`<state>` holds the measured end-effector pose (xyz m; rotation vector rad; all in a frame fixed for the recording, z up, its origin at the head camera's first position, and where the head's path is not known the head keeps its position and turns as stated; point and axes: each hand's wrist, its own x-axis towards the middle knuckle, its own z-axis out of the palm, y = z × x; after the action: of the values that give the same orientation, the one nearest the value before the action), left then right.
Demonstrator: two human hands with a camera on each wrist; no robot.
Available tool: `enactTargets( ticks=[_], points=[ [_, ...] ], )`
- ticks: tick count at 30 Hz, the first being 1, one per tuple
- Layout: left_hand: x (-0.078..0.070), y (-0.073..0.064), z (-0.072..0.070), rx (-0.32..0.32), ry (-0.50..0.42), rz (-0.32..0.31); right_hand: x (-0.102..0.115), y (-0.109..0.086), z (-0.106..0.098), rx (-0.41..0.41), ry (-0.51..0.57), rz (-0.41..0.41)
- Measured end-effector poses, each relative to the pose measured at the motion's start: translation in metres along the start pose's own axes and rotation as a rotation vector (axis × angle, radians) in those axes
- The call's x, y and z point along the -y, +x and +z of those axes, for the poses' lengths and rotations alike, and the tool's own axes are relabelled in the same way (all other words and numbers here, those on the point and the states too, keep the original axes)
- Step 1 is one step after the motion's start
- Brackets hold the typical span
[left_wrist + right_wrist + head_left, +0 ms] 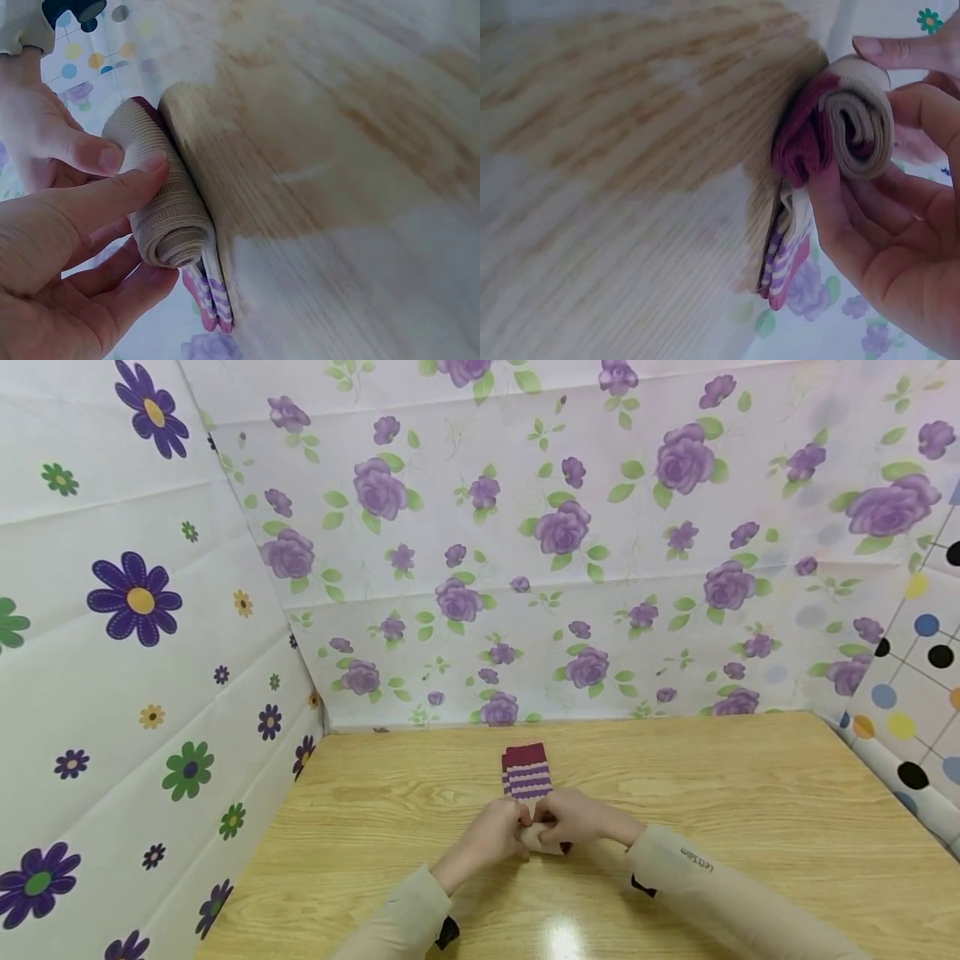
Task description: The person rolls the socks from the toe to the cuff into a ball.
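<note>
A pair of socks (528,781), beige with purple stripes and maroon cuffs, lies on the table, its near part rolled up. In the left wrist view the beige roll (176,202) shows its spiral end. My left hand (495,835) grips the left end of the roll, thumb on top and fingers at its far side. The right hand (577,817) holds the other end with curled fingers. A maroon patch (806,142) shows beside the spiral in the right wrist view. The flat striped part extends away from both hands.
The wooden table (390,777) has its far edge against a cloth with purple roses (562,527). A flowered cloth (135,693) hangs at the left, a dotted one (915,710) at the right. Black bands (447,933) show below the sleeves.
</note>
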<state>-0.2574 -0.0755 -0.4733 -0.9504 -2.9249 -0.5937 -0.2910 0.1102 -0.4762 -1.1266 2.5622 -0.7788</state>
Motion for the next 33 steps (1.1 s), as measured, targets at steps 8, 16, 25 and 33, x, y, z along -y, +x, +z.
enactTargets(
  ticks=[8, 16, 25, 33],
  points=[
    [0.0, 0.001, 0.002, 0.01, 0.017, -0.002, -0.003, 0.001, -0.002, 0.044, 0.087, 0.007],
    [0.004, 0.003, 0.001, 0.027, -0.062, -0.011, -0.004, -0.001, -0.004, 0.064, 0.12, 0.033],
    [0.01, 0.01, -0.002, 0.083, -0.181, -0.064, 0.004, -0.006, -0.002, -0.064, -0.034, -0.041],
    [0.009, 0.014, -0.004, 0.093, -0.202, -0.055, 0.015, -0.013, 0.002, -0.181, -0.215, -0.126]
  ],
)
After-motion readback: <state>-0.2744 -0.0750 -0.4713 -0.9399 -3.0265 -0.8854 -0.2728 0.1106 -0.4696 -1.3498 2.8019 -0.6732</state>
